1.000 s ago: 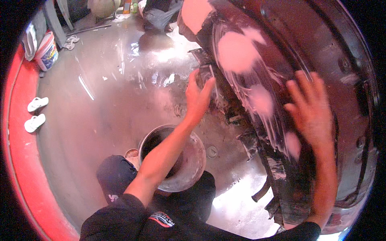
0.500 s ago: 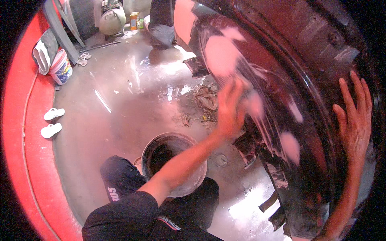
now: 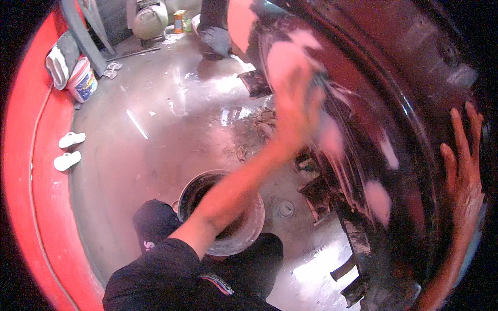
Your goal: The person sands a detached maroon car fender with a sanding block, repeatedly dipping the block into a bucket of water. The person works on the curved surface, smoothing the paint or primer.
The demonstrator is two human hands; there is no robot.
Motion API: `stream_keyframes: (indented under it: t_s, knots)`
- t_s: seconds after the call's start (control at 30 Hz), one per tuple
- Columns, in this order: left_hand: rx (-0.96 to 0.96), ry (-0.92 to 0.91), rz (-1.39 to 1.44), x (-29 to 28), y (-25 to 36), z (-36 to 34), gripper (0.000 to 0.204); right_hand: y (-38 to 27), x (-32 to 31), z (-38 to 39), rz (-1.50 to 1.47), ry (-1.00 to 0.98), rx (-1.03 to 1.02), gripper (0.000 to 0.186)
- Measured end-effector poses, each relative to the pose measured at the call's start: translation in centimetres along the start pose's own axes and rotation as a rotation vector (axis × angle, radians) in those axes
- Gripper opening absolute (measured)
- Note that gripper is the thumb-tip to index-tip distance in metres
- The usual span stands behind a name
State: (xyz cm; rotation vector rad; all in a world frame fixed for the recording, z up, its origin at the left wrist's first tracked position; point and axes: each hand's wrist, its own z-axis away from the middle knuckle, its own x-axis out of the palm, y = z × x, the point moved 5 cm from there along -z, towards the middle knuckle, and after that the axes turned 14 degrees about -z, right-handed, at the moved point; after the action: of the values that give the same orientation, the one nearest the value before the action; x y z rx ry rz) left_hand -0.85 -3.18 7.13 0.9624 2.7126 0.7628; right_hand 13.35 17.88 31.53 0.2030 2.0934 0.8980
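A large, curved, dark glossy car body panel [image 3: 358,98] fills the right side, with several pink filler patches and whitish smears on it. My left hand [image 3: 298,103] is pressed to its surface beside the upper pink patch [image 3: 288,59]. Motion blurs its fingers, and whatever may lie under them cannot be made out. Toward the panel's far right side, my right hand [image 3: 464,176] rests with fingers spread and nothing in them. Below my left forearm, a round bucket [image 3: 252,228] with a dark inside stands by my knees, partly covered by the arm.
Jagged tabs [image 3: 316,199] stick out along the panel's near edge. Crumpled debris [image 3: 263,122] lies on the wet grey floor [image 3: 171,140]. White sandals [image 3: 67,160] and a white tub [image 3: 82,80] stand by the red wall [image 3: 31,207]. A tank [image 3: 150,23] stands at the back.
My left hand has slid slightly up along the panel, onto the edge of the upper pink patch. My right hand stays spread on the panel, while the view has shifted a little.
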Motion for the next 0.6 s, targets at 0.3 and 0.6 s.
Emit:
stream_keyframes:
  t_s: [0.3, 0.6]
  knots:
    - [-0.208, 0.040, -0.092, 2.8, -10.8, -8.4, 0.057, 1.0, -0.2, 0.6, 0.135, 0.001, 0.040, 0.051]
    - [0.016, -0.010, 0.087, 1.6, -2.0, 5.8, 0.058, 0.5, 0.2, -0.7, 0.173, 0.067, -0.091, 0.048]
